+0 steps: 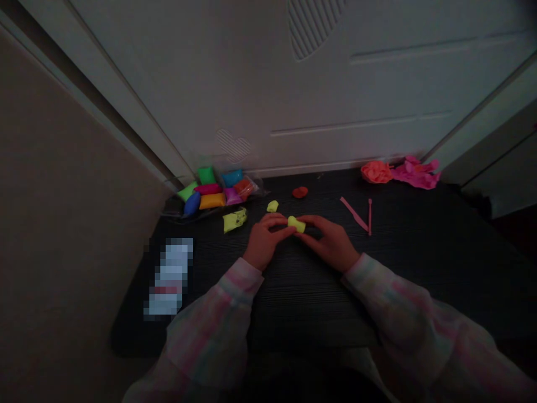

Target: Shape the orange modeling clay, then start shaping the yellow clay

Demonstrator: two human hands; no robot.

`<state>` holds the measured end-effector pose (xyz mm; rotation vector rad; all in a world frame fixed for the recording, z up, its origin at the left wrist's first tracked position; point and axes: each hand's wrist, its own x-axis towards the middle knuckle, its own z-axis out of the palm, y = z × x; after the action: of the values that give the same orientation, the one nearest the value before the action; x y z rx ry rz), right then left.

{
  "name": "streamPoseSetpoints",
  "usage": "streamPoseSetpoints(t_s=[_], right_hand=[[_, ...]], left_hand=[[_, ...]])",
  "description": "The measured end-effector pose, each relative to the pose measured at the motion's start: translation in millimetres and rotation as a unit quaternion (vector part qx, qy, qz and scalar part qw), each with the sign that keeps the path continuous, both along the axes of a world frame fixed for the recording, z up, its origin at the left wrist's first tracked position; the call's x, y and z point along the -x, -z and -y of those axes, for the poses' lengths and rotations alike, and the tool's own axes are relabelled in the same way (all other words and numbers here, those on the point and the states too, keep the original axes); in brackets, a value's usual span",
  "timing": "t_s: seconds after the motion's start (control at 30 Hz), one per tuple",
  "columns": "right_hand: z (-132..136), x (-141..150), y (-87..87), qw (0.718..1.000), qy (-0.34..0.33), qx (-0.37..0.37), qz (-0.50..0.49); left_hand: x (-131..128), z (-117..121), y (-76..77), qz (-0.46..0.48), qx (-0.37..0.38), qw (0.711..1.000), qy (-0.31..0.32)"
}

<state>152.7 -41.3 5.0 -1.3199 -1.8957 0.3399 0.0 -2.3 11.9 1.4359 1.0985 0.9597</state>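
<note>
Between the fingertips of both hands is a lump of yellow modelling clay, held just over the dark table. My left hand pinches its left side with thumb and fingers. From the right, my right hand grips the same lump, thumb below and fingers above. A smaller yellow clay piece lies just beyond my left hand. To the left of that hand rests an opened yellow clay packet. Behind the hands sits a small red-orange clay piece.
Several coloured clay packets lie in clear plastic at the back left. A blurred-out phone-like object is at the left. Pink modelling tools lie to the right. Orange and pink ruffled clay shapes stand against the white panel.
</note>
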Motion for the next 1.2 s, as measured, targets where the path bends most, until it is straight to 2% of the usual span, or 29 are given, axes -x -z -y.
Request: streamPoseSetpoints(t_s=[0.17, 0.27, 0.4, 0.5, 0.6, 0.67, 0.73, 0.8, 0.9, 1.03, 1.13, 1.2], right_hand=[[-0.2, -0.2, -1.8, 1.000, -0.014, 0.009, 0.004], [-0.6, 0.0, -0.8, 1.000, -0.018, 0.017, -0.018], [-0.3, 2.0, 2.1, 0.993, 0.018, 0.029, -0.113], [0.1, 3.9, 2.0, 0.989, 0.005, 0.030, -0.146], [-0.5, 3.9, 0.2, 0.993, -0.025, 0.019, -0.112], [-0.9, 3.0, -0.8, 0.994, -0.025, 0.015, -0.109], [-0.7, 2.5, -1.5, 0.990, -0.020, 0.039, -0.132], [-0.1, 3.1, -2.3, 0.986, -0.007, 0.079, -0.144], [0.2, 5.5, -3.1, 0.986, 0.015, 0.118, -0.119], [-1.7, 6.3, -1.8, 0.976, 0.007, 0.153, -0.155], [-3.9, 3.7, 0.4, 0.964, -0.018, 0.187, -0.191], [-5.5, 1.3, 1.8, 0.960, -0.013, 0.196, -0.198]], left_hand=[[9.9, -9.4, -6.8, -0.036, -0.022, 0.997, 0.070], [13.2, -12.3, -6.6, -0.020, -0.019, 0.996, 0.080], [5.0, -5.0, -2.8, 0.112, 0.074, 0.989, 0.064], [-4.6, 3.4, -0.3, 0.142, 0.114, 0.978, 0.101], [-6.2, 5.4, 2.2, 0.093, 0.072, 0.990, 0.077], [-2.6, 3.4, 4.4, 0.036, -0.001, 0.999, 0.023], [1.6, 1.5, 6.8, -0.037, -0.098, 0.994, -0.008], [3.9, 1.6, 8.6, -0.103, -0.180, 0.978, 0.006], [3.3, 4.7, 9.8, -0.176, -0.246, 0.952, 0.044], [1.6, 7.2, 9.3, -0.212, -0.274, 0.936, 0.059], [1.3, 5.6, 8.8, -0.176, -0.243, 0.952, 0.068], [1.1, 3.3, 8.8, -0.119, -0.181, 0.973, 0.081]])
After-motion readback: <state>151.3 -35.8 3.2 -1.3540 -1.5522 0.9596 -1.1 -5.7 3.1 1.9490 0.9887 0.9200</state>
